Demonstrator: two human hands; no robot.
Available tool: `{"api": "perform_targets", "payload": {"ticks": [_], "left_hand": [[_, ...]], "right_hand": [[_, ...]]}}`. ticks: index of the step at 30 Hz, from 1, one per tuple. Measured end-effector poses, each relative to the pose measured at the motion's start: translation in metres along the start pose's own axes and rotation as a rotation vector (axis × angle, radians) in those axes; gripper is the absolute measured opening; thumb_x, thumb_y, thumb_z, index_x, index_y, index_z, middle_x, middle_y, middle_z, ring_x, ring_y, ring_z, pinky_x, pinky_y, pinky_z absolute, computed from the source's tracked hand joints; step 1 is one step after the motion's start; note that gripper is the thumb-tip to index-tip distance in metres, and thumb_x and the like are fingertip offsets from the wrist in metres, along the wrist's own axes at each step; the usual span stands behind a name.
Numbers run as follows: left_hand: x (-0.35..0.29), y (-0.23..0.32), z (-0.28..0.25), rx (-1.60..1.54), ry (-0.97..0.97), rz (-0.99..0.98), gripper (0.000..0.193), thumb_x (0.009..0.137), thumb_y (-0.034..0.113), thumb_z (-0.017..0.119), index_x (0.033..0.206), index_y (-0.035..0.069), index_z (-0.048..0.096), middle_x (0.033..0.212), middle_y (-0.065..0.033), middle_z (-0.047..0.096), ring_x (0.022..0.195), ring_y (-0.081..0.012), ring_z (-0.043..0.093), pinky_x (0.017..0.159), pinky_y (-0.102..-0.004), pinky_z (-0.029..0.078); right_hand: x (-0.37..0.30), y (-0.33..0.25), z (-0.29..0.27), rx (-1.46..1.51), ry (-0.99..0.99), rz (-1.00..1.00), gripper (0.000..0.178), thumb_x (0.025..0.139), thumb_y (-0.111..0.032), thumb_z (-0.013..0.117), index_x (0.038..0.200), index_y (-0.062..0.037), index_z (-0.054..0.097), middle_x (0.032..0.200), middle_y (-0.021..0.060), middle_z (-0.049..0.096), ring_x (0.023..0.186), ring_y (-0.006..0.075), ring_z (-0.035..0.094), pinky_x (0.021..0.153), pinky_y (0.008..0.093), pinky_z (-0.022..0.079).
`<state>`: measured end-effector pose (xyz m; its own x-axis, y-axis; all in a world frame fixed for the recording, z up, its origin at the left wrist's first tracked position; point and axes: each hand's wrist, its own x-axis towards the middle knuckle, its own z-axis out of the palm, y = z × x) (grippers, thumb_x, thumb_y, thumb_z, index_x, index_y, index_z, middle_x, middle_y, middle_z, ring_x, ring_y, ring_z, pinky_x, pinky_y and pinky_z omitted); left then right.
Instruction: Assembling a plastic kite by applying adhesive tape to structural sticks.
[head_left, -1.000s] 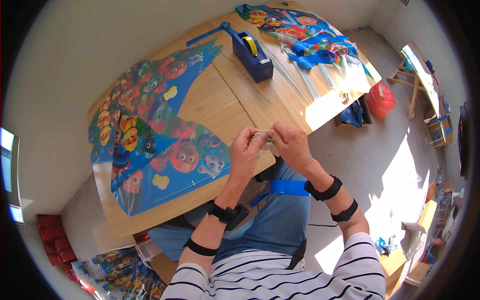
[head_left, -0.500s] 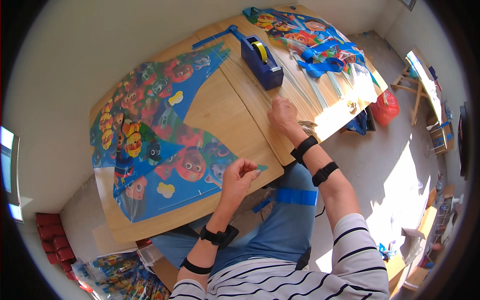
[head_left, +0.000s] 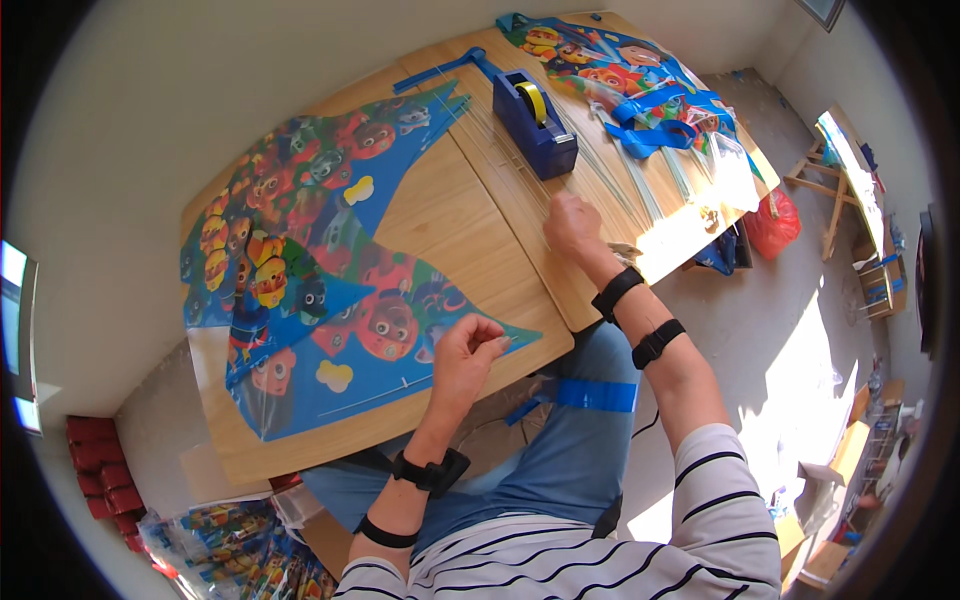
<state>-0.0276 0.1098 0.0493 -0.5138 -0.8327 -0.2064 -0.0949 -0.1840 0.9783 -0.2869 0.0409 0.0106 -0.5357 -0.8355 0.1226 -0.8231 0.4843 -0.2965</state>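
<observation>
My left hand hovers over the near edge of a printed plastic kite sheet, thumb and fingertips pinched together. Whatever the pinch holds is too small to make out. A thin pale rod lies along the sheet's near edge, left of this hand. My right hand is closed in a fist beside several thin clear rods; its fingertips are hidden. Just beyond it stands a dark blue tape dispenser with a yellow core.
Another printed sheet with looped blue ribbon covers the far right of the wooden table. A blue strip lies at the far edge. A red bag hangs or stands past the right edge. Packaged printed sheets lie below left.
The view has shifted slightly. My left hand has moved a little left over the sheet, still pinched. My right hand stays closed near the rods.
</observation>
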Motion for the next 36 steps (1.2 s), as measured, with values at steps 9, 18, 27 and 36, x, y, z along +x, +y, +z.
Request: {"api": "perform_targets", "payload": {"ticks": [9, 18, 27, 36], "left_hand": [[-0.01, 0.0, -0.002, 0.029, 0.007, -0.005, 0.008, 0.086, 0.007, 0.067, 0.088, 0.004, 0.06, 0.073, 0.0035, 0.058, 0.06, -0.0027, 0.048, 0.052, -0.019, 0.039], [-0.001, 0.014, -0.018, -0.169, 0.017, -0.009, 0.008, 0.092, 0.008, 0.06, 0.096, 0.003, 0.063, 0.082, -0.0016, 0.064, 0.063, -0.0062, 0.055, 0.057, -0.0214, 0.046], [0.005, 0.018, -0.018, -0.13, 0.064, -0.002, 0.007, 0.089, 0.007, 0.063, 0.094, 0.003, 0.064, 0.084, -0.004, 0.067, 0.067, -0.0077, 0.059, 0.064, -0.0222, 0.049], [-0.013, 0.015, -0.032, -0.128, 0.13, -0.021, 0.006, 0.086, 0.005, 0.065, 0.092, 0.003, 0.063, 0.081, -0.0029, 0.066, 0.066, -0.008, 0.058, 0.062, -0.0222, 0.048]], "right_hand": [[0.01, 0.014, -0.002, -0.039, -0.047, -0.125, 0.013, 0.071, -0.009, 0.056, 0.076, -0.0017, 0.065, 0.086, 0.0204, 0.067, 0.085, 0.0398, 0.065, 0.071, 0.048, 0.051], [-0.024, 0.025, -0.044, 0.419, -0.103, -0.142, 0.018, 0.075, -0.014, 0.058, 0.072, 0.0019, 0.064, 0.08, 0.0265, 0.064, 0.081, 0.041, 0.065, 0.072, 0.0472, 0.051], [-0.065, -0.006, -0.036, 0.269, -0.024, -0.068, 0.019, 0.077, -0.02, 0.068, 0.078, -0.0013, 0.069, 0.083, 0.0216, 0.067, 0.08, 0.0383, 0.067, 0.071, 0.0448, 0.053], [-0.046, -0.044, 0.03, -0.02, 0.052, -0.135, 0.004, 0.07, -0.011, 0.066, 0.071, -0.0081, 0.069, 0.079, 0.017, 0.068, 0.073, 0.0359, 0.067, 0.06, 0.0429, 0.051]]}}
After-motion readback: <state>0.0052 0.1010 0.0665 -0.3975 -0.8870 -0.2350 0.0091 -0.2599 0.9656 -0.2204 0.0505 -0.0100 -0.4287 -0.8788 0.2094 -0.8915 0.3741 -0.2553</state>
